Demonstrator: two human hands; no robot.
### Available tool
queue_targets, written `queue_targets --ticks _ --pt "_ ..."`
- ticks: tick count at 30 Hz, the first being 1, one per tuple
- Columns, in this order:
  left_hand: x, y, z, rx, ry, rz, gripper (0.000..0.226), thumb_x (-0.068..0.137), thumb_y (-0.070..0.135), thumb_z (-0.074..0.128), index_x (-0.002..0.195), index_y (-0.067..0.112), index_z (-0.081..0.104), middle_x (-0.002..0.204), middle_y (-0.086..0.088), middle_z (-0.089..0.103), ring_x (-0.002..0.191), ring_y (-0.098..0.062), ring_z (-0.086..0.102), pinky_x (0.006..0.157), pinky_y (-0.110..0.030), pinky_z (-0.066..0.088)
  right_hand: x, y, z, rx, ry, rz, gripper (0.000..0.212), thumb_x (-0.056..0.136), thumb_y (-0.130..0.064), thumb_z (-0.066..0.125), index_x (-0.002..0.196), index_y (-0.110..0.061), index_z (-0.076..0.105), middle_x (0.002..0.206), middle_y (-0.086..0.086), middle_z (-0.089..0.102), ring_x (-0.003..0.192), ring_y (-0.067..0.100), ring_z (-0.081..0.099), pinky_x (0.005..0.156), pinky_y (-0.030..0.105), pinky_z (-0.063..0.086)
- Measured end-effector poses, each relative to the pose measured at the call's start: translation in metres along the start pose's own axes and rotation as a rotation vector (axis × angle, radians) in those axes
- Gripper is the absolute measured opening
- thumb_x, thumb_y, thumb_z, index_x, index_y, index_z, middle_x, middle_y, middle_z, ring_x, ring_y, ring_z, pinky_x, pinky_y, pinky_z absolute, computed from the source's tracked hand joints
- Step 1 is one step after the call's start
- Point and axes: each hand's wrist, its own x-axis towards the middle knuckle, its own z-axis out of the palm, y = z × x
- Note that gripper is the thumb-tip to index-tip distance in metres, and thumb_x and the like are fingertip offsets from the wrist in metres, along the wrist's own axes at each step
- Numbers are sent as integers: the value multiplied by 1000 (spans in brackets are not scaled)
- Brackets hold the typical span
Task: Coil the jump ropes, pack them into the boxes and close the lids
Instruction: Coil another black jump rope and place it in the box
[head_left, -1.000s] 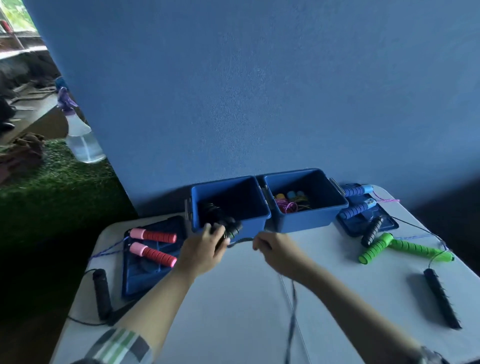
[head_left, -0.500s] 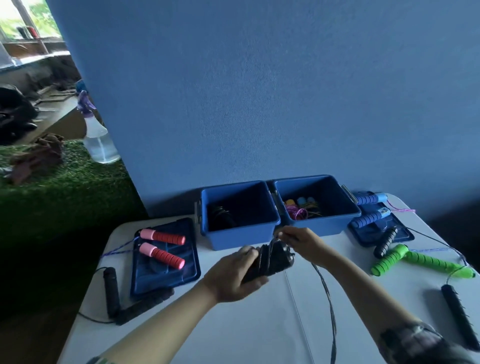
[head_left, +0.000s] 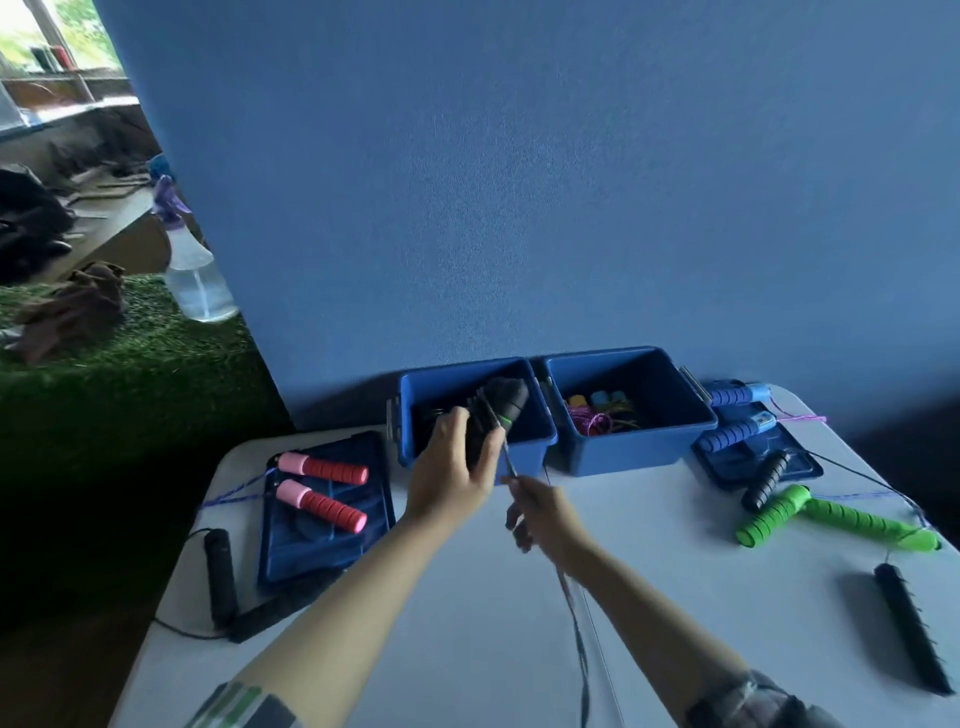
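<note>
My left hand (head_left: 452, 467) grips a pair of black jump-rope handles (head_left: 497, 410) with green tips, held upright in front of the left blue box (head_left: 524, 457). From the handles a thin dark cord (head_left: 571, 613) runs down toward the table's near edge. My right hand (head_left: 540, 514) pinches this cord just below the handles. The right blue box (head_left: 623, 457) holds coiled pink and yellow ropes (head_left: 597, 418). Both boxes stand open against the blue wall.
A blue lid (head_left: 322, 525) on the left carries red-pink handles (head_left: 322, 486); black handles (head_left: 221, 577) lie beside it. On the right are a second lid (head_left: 800, 467) with blue handles (head_left: 732, 415), green handles (head_left: 836, 519) and black handles (head_left: 909, 629). A spray bottle (head_left: 195, 270) stands far left.
My left hand has lifted the black handles from low over the table up to the left box's front. My right hand has slid down the cord and now sits below the handles.
</note>
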Motion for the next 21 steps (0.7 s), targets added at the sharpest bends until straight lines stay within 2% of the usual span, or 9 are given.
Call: queue_targets --ticks 3,7,9,11,14,18,21 --pt "17 -12 -7 153 108 -97 55 87 60 34 99 8 48 93 -12 58 76 -36 61 55 -37 46 -18 17 13 -172 -29 20 11 100 -21 40 97 -21 50 62 3 58 35 12 47 39 23 39" --pt "32 -35 -22 281 128 -258 51 91 52 49 106 4 48 97 -17 57 78 -40 62 54 -38 41 -37 27 20 -249 52 17 14 96 -19 45 85 -15 52 60 1 51 38 8 39 46 24 34" --pt "28 -52 -26 418 48 -172 52 92 52 46 105 2 49 91 -18 57 67 -40 62 48 -36 42 -44 20 15 -426 68 -110 14 94 -23 49 86 -15 58 63 -3 52 46 5 41 53 26 35" --pt "18 -68 -28 572 -54 -49 56 90 56 38 103 4 52 82 -17 55 54 -36 59 40 -32 42 -51 1 5 -545 29 -217 16 94 -24 50 88 -12 60 65 -4 52 50 6 43 53 21 33" --pt "2 -82 -23 690 -148 101 51 88 56 37 98 10 55 78 -14 53 51 -34 58 39 -29 39 -55 -31 -10 -642 -91 -285 17 94 -22 50 90 -10 62 66 -5 51 53 1 45 53 14 32" --pt "-16 -79 -9 698 -252 270 38 90 46 38 99 17 62 77 -6 57 51 -30 60 38 -30 42 -54 -60 -24 -718 -266 -363 15 93 -20 53 92 -11 65 67 -7 51 57 -2 46 56 9 32" --pt "-31 -71 3 618 -347 460 30 83 36 41 90 18 64 75 0 59 50 -25 61 38 -30 43 -42 -68 -32 -722 -306 -413 14 92 -19 56 90 -10 66 67 -9 54 63 2 45 59 8 33"
